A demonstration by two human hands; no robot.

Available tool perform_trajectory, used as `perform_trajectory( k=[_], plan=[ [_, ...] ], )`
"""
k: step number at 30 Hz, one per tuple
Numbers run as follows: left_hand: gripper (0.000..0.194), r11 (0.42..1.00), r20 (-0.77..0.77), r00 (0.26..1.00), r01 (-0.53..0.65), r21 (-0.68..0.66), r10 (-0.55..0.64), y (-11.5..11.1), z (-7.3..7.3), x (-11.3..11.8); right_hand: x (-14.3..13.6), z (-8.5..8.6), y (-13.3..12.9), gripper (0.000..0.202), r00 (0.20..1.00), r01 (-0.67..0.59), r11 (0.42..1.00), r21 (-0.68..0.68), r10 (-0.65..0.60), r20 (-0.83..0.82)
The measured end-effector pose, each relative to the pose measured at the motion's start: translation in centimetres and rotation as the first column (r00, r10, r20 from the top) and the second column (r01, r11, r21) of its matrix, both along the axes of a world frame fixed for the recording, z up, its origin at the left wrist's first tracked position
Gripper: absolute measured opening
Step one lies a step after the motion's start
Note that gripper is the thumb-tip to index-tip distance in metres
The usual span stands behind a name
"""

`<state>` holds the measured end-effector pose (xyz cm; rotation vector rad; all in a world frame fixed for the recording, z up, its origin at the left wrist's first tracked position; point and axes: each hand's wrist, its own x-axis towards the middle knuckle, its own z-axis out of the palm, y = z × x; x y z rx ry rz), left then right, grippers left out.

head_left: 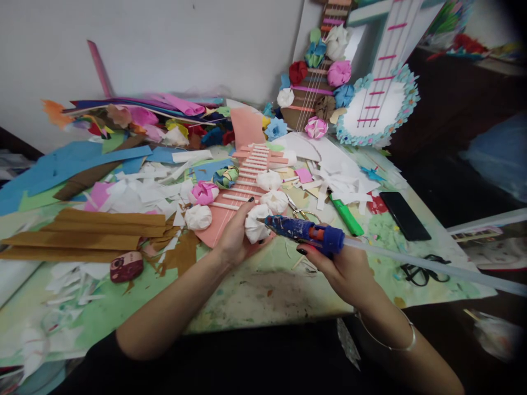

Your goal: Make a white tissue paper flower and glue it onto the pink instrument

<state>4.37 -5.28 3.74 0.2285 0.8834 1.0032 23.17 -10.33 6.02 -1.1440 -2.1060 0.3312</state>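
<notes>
My left hand (234,237) is closed around a white crumpled-paper flower (257,225), its thumb along the flower's left side and most other fingers hidden below. In my right hand (349,271) is a blue hot glue gun (302,229), with a long clear glue stick (411,260) trailing from its back. The gun's nozzle points left and meets the white flower, or nearly so. Just beyond lies a pink paper guitar (216,219) with white rolled-paper strips across it. Along its sides sit a pink flower (205,192), a green patterned flower (225,176) and several white ones.
Scissors (307,215), a green glue tube (346,215) and a black phone (405,215) lie to the right. White paper scraps (142,189), brown crepe paper (82,236) and a maroon case (126,266) are leftward. Two decorated paper instruments (376,118) lean at the wall.
</notes>
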Motion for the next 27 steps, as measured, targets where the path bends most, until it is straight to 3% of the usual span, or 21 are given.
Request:
perform_trajectory(
  k=[6, 17, 21, 27],
  plan=[
    [0.031, 0.997, -0.005, 1.000, -0.006, -0.073, 0.006, 0.05, 0.39, -0.12, 0.23, 0.07, 0.07, 0.023, 1.000, 0.020, 0.999, 0.047, -0.020, -0.002],
    [0.031, 0.997, 0.038, 0.999, 0.024, -0.080, -0.021, 0.10, 0.09, -0.40, 0.26, 0.62, 0.10, 0.027, 0.996, 0.042, 0.998, 0.035, -0.045, 0.078],
    [0.031, 0.998, 0.104, 0.994, -0.037, 0.041, 0.033, 0.52, -0.15, -0.55, 0.55, 0.67, 0.15, 0.028, 0.993, 0.058, 0.995, 0.081, -0.066, 0.096],
    [0.029, 0.980, 0.094, 0.988, -0.136, 0.145, 0.124, 0.82, -0.47, -0.65, 1.03, 0.22, -0.17, 0.026, 0.990, 0.068, 0.997, 0.022, -0.070, 0.124]
  ],
)
